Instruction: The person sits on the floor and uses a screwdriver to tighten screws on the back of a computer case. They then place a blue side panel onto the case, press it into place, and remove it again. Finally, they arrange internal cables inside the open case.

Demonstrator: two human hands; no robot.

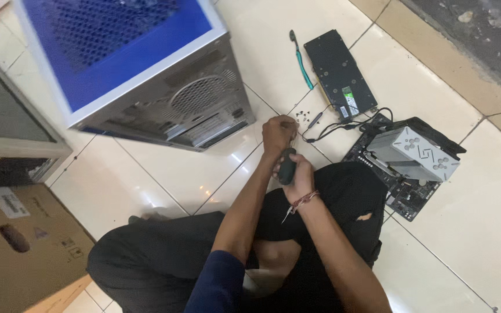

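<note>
My right hand (298, 174) is clenched round the dark screwdriver handle (287, 166) at mid-frame, while my left hand (278, 132) pinches closed just above it, on the shaft or a screw, I cannot tell which. The small screws (304, 115) lie just beyond on the floor tiles (192, 174), below the graphics card (340, 73). I'd judge steadying the tip matters most.
</note>
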